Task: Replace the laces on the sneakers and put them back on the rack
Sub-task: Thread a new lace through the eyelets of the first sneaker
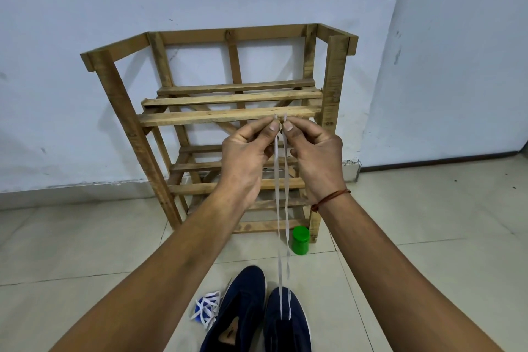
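Two dark blue sneakers stand side by side on the floor at the bottom of the view, the left sneaker [237,311] and the right sneaker [287,323]. A white lace [281,208] rises in two strands from the right sneaker up to my hands. My left hand [245,151] pinches one lace end between thumb and finger. My right hand [311,151] pinches the other end right beside it. Both ends are held level in front of the wooden rack [228,117], which holds no shoes.
A tangle of white laces over something blue [207,307] lies on the tiles left of the sneakers. A green-capped jar [300,240] stands by the rack's front right leg. The rack stands against a white wall in a corner.
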